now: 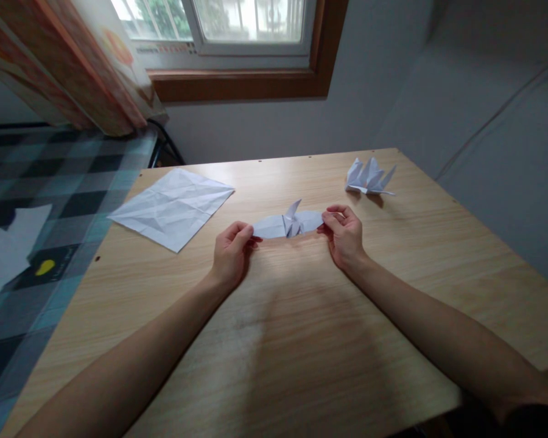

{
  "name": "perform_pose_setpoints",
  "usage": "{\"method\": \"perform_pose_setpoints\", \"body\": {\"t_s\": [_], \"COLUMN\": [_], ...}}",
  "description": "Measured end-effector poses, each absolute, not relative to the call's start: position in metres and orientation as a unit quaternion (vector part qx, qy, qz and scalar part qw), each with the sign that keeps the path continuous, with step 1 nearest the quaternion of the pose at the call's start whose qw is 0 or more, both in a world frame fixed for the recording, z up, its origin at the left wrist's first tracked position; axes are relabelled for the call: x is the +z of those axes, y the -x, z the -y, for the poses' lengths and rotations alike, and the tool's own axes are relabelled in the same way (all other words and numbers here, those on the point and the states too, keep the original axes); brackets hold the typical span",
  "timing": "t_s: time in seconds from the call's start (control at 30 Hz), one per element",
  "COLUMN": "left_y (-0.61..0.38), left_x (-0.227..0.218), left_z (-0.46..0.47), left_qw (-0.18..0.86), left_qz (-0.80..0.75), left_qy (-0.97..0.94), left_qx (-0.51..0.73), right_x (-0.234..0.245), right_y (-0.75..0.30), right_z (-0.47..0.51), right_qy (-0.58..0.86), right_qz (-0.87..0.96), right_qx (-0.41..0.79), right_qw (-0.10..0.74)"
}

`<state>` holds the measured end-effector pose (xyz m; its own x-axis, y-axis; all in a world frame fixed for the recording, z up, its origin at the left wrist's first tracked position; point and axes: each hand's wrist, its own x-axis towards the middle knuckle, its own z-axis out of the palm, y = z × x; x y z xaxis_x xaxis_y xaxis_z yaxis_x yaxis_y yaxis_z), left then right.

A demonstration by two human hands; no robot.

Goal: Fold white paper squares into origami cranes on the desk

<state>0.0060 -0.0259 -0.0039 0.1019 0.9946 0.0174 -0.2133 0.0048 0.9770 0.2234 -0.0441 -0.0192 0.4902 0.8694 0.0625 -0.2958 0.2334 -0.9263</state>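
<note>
A white folded paper crane (294, 220) is stretched out between my two hands, its wings spread sideways and a pointed piece rising from its middle. My left hand (232, 250) pinches the left wing tip between thumb and fingers. At the other end, my right hand (344, 234) grips the right wing tip the same way. The crane's underside and the fingers behind the paper are partly hidden.
A creased white paper sheet (176, 207) lies flat at the back left of the wooden table (301, 340). Another folded paper piece (369, 176) with several points stands at the back right. Left is a bed with a checked cover (100, 163), holding loose papers (9, 249).
</note>
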Motion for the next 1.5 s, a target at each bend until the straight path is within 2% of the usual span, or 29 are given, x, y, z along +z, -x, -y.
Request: {"method": "perform_pose_setpoints", "body": {"t_s": [0.23, 0.77, 0.93, 1.07, 1.2, 1.5], "left_y": [-0.004, -0.005, -0.005, -0.005, -0.005, -0.005], "left_x": [0.000, 0.000, 0.002, 0.002, 0.001, -0.001], "left_z": [0.023, 0.020, 0.020, 0.022, 0.022, 0.027], "left_qw": [0.600, 0.609, 0.603, 0.604, 0.607, 0.581], "left_qz": [-0.405, -0.407, -0.405, -0.398, -0.392, -0.394], "left_qy": [-0.434, -0.370, -0.377, -0.386, -0.390, -0.460], "left_qx": [0.537, 0.571, 0.574, 0.573, 0.571, 0.544], "right_x": [-0.020, -0.024, -0.033, -0.038, -0.040, -0.031], "right_y": [-0.226, -0.232, -0.255, -0.272, -0.275, -0.275], "right_z": [0.041, 0.036, 0.020, 0.012, 0.013, 0.021], "right_qy": [0.459, 0.466, 0.496, 0.504, 0.504, 0.511], "right_qz": [0.275, 0.297, 0.216, 0.186, 0.234, 0.424], "right_qx": [0.426, 0.394, 0.339, 0.343, 0.366, 0.428], "right_qw": [0.729, 0.734, 0.770, 0.770, 0.747, 0.613]}}
